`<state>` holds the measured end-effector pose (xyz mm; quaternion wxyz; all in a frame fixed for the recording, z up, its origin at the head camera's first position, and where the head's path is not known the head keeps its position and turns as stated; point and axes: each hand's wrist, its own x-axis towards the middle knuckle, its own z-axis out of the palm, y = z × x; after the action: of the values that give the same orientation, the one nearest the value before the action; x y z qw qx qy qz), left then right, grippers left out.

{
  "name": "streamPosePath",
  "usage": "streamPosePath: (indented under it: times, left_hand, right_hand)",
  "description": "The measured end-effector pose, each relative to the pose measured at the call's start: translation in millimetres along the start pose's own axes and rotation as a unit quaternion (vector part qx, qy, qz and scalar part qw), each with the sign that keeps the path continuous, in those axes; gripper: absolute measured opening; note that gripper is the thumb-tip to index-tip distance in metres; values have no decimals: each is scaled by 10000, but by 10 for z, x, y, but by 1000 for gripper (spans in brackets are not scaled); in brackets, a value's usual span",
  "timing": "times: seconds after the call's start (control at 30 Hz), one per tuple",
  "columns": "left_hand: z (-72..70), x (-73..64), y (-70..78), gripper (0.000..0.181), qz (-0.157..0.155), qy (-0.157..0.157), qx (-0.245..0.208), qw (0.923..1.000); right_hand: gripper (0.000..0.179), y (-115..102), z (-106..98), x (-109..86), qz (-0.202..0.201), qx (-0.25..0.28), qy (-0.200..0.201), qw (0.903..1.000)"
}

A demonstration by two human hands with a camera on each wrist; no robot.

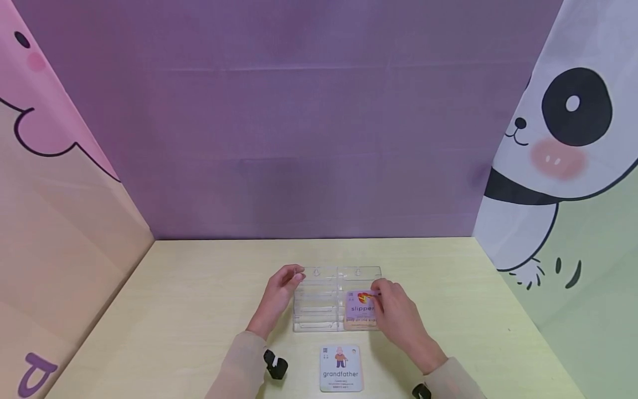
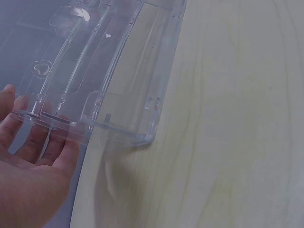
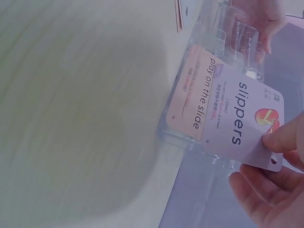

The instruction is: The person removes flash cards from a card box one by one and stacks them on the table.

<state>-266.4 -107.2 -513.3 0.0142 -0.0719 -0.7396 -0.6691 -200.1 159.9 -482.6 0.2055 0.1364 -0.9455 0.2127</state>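
Observation:
A clear plastic card rack (image 1: 315, 303) with two columns of tiered pockets leans up from the table. My left hand (image 1: 281, 291) grips its left edge near the top; in the left wrist view the fingers (image 2: 59, 147) show through the plastic. At the right column, my right hand (image 1: 399, 313) pinches a purple "slippers" card (image 3: 237, 111) by its top corner, thumb over the front. Its lower edge overlaps an orange "play on the slide" card (image 3: 185, 99), which sits in the rack's lower right pocket.
A white "grandfather" card (image 1: 341, 370) lies on the pale wooden table (image 1: 199, 310) in front of the rack, between the forearms. A purple cloth wall (image 1: 309, 138) closes the back, with cartoon-printed panels on both sides.

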Motion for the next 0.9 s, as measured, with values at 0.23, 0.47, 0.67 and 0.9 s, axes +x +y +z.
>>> streamPosePath:
  times: [0.23,0.47,0.67,0.9]
  left_hand:
    - [0,1,-2,29,-25,-10,-24,10000]
    - [-1,11,-3,28,-77,-12,-57,10000]
    - [-1,27,-8,28,-38,1,-28,10000]
    - [1,17,-10,29,-65,-17,-60,10000]
  right_hand:
    - [25,8,-17,2,131,313,3,9994]
    - [27,17,-13,3,142,489,40,9987]
    - [28,26,-26,14,12,588,130,9982]
    - [27,24,-33,9,16,775,72,9970]
